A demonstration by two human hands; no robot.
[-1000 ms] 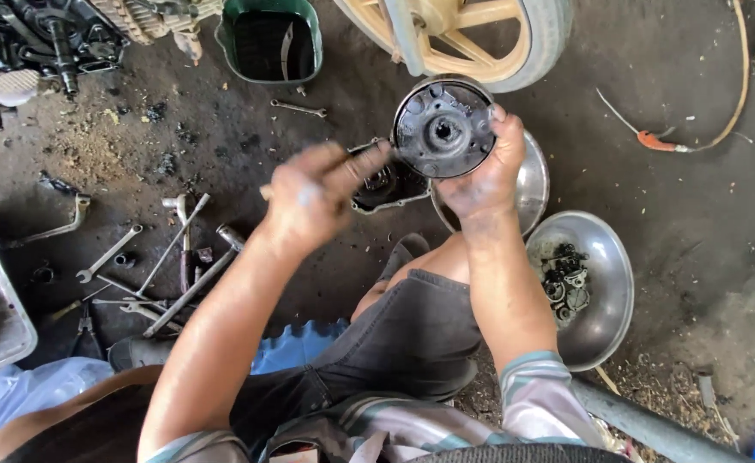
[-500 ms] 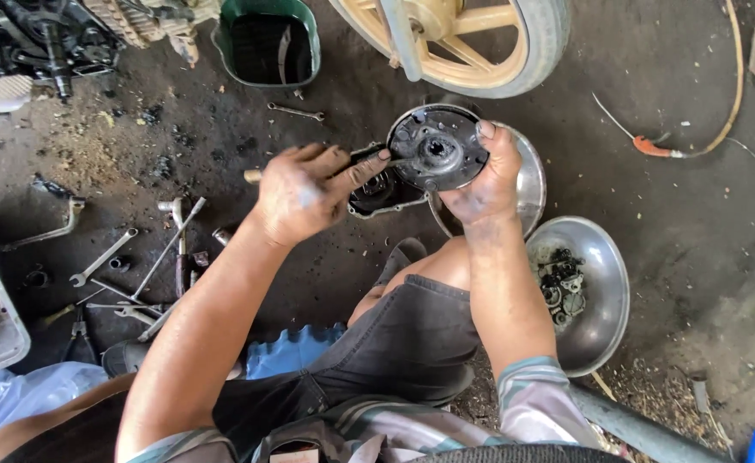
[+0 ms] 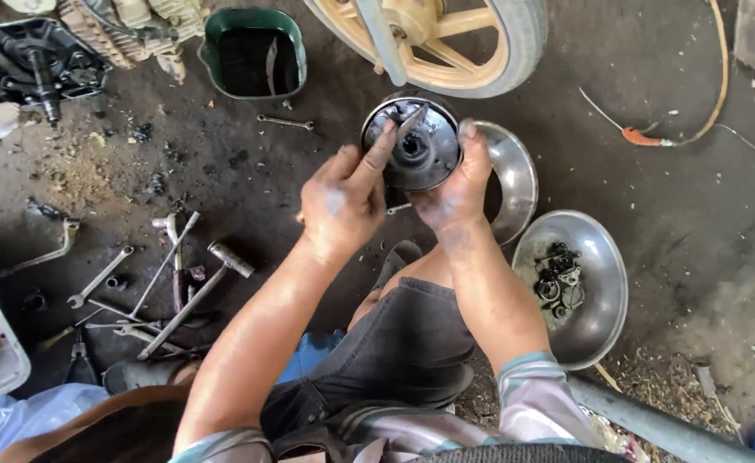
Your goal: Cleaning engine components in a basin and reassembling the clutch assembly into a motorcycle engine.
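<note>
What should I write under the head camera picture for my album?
Greasy right hand holds a round metal part while the left hand pokes it with a thin tool, above metal bowls and scattered wrenches.

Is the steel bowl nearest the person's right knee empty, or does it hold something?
Not empty. The steel bowl holds a small heap of dark metal parts near its middle; the rest of its inside shows bare metal.

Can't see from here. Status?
Right hand grips round drum part. Left hand pokes thin tool into it. Nothing blocking.
</note>
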